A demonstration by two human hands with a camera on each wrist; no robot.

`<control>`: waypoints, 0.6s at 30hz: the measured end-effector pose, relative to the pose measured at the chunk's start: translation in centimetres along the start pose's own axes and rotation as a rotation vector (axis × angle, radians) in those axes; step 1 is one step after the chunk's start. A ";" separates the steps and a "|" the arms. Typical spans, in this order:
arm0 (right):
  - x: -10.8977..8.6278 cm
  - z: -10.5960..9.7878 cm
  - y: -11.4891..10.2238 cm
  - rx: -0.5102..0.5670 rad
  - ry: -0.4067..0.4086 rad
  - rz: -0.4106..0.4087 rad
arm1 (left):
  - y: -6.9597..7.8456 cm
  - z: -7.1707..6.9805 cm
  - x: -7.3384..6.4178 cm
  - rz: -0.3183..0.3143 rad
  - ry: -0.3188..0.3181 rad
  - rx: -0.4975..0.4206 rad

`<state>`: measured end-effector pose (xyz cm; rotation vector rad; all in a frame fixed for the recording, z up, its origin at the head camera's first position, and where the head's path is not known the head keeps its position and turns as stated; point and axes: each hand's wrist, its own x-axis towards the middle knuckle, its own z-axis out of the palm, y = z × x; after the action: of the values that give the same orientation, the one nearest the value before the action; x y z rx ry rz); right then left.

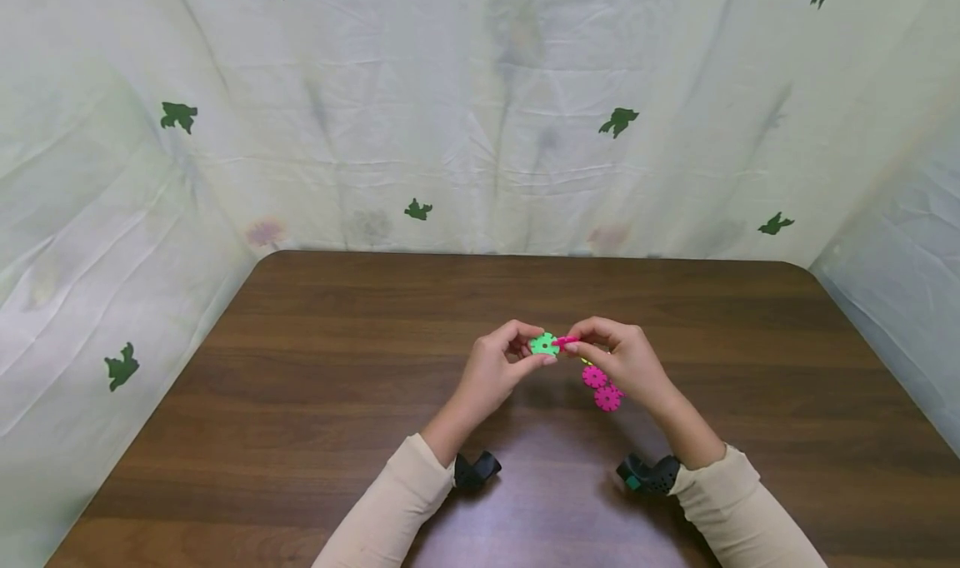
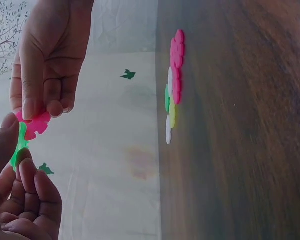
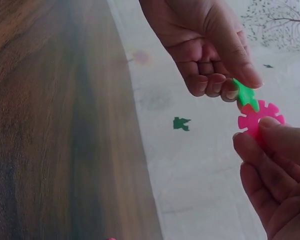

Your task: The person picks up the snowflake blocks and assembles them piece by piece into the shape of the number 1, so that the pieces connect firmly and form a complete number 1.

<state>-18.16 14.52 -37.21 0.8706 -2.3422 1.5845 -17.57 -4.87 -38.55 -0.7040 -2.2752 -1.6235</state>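
Above the table my left hand (image 1: 492, 366) pinches a green notched plastic disc (image 1: 544, 345) between thumb and fingers. From the other side my right hand (image 1: 624, 358) pinches a pink notched disc (image 3: 252, 120) by its rim. The two discs touch edge to edge at an angle, the pink one edge-on in the head view; whether their slots are locked together I cannot tell. Below the right hand lie more notched discs on the table: pink discs (image 1: 607, 398), plus white (image 2: 168, 130), yellow (image 2: 173, 114) and green (image 2: 167, 98) ones in the left wrist view.
The brown wooden table (image 1: 360, 318) has rounded far corners. A pale curtain (image 1: 465, 135) with green bird shapes hangs behind it and at both sides. Black wrist cameras (image 1: 477, 470) sit under both cream sleeves, close above the tabletop.
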 end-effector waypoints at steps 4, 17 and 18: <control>0.1 0.1 -1.4 0.023 0.005 0.018 | 0.0 0.0 0.1 -0.011 -0.001 0.014; 0.1 0.5 -1.5 0.156 0.006 0.172 | -0.6 -0.4 0.2 0.003 -0.004 0.018; 0.0 0.5 -1.1 0.156 0.002 0.178 | -0.6 -0.4 0.2 0.021 -0.009 0.030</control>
<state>-17.51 13.80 -36.54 0.7056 -2.3781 1.8569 -18.10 -5.40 -38.78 -0.7267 -2.2853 -1.5767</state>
